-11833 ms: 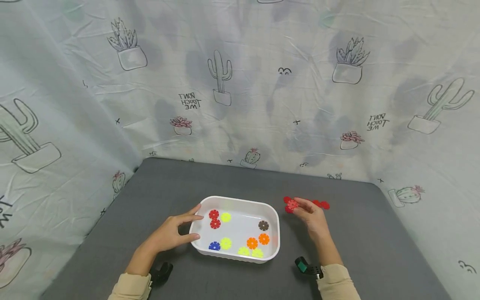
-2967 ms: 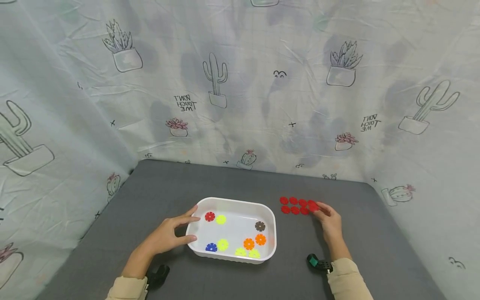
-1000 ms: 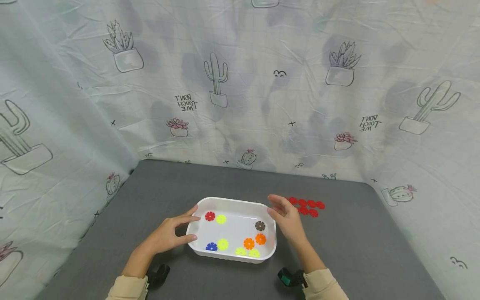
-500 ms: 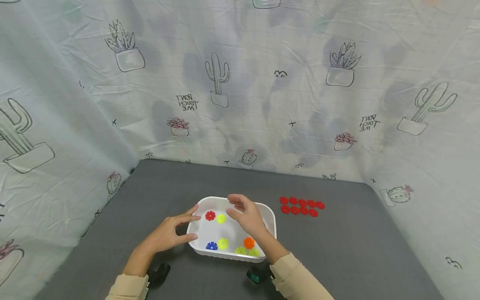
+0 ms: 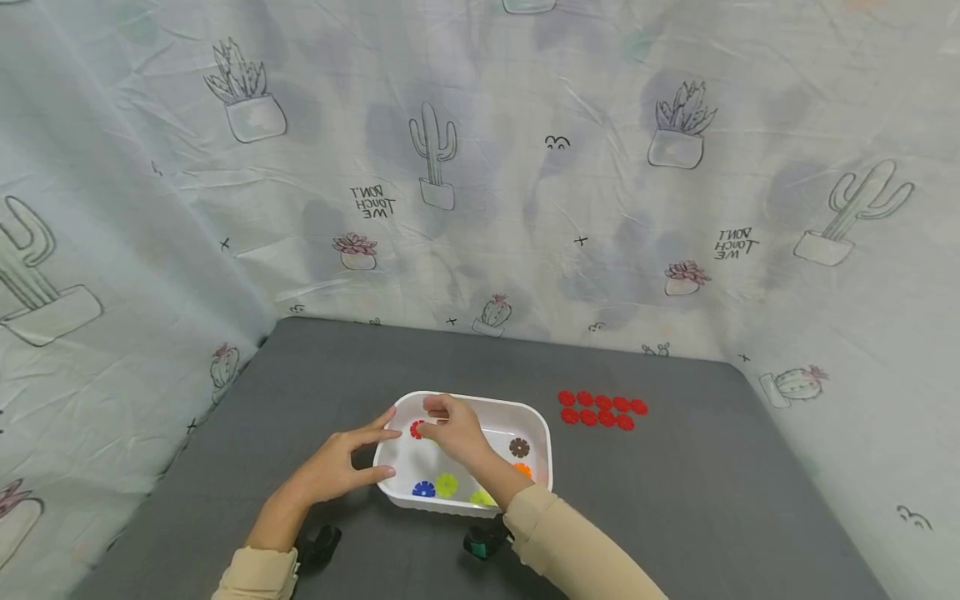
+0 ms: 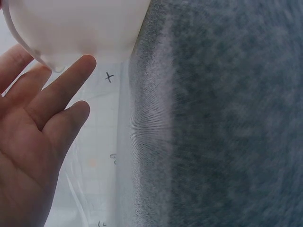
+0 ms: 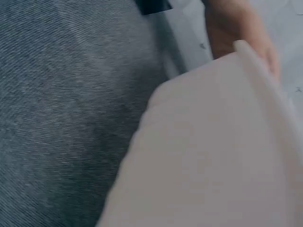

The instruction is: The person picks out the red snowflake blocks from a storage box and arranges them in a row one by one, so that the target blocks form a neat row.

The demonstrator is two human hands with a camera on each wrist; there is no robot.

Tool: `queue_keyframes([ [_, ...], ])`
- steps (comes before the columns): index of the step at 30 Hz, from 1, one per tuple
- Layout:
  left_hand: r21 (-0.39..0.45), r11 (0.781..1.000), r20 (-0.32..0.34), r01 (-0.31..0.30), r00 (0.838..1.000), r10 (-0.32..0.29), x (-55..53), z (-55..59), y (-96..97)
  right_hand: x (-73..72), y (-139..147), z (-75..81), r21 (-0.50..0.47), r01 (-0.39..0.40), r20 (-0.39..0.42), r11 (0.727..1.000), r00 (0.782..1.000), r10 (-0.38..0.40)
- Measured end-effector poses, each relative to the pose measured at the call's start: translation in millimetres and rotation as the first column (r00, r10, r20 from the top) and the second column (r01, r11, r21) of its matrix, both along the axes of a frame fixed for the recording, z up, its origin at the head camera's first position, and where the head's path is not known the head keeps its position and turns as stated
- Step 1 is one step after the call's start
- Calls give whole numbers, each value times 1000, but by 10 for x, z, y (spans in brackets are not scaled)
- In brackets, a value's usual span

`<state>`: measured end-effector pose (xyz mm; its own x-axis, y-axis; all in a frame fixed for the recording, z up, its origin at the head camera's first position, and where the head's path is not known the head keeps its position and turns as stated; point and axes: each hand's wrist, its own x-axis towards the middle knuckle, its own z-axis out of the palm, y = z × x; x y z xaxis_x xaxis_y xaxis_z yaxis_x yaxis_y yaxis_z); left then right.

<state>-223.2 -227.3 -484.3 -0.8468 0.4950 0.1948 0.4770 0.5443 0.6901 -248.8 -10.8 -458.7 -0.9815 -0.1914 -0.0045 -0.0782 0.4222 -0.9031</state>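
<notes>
A white plastic tray [image 5: 480, 403] lies on the grey table, with notched flower-shaped discs in it. My left hand [image 5: 337, 467] holds its left rim, thumb and forefinger reaching over the edge; in the left wrist view, fingers touch the outer wall. My right hand [image 5: 457, 433] is over the tray's left half, fingers slightly bent, thumb beside a red disc [image 5: 417, 429]. No disc shows in its grasp. It partly covers a yellow disc. Also in the tray are a blue disc [image 5: 423, 489], a yellow disc [image 5: 446, 484], a brown disc [image 5: 519, 447] and an orange disc [image 5: 522, 470].
Several red discs [image 5: 603, 403] lie in two rows on the table right of the tray. A patterned curtain [image 5: 510, 208] hangs behind and at both sides. Dark wrist cameras hang below both forearms. In the right wrist view the tray's wall [image 7: 203, 142] fills much of the picture.
My right hand has left the red discs, after setting one down at the rows' right end, and moved left over the tray to its red disc. My left hand has stayed at the rim.
</notes>
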Motion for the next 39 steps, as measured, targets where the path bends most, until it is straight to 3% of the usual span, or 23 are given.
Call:
queue_keyframes([
  [7,7,1000,1,-4,1000,4,-8,5,-12,-62,-64,-144,54,60,32,997,998,-62],
  [15,3,1000,-31,2,1000,-2,-21,-9,-29,-92,-131,-296,179,82,-53,980,996,-74],
  [27,16,1000,-18,6,1000,-5,-29,-21,-21,-30,-169,-346,284,65,-68,957,997,-47],
  [39,20,1000,-13,8,1000,-7,-46,-23,-28,-75,-193,-406,356,63,-106,932,994,-26],
])
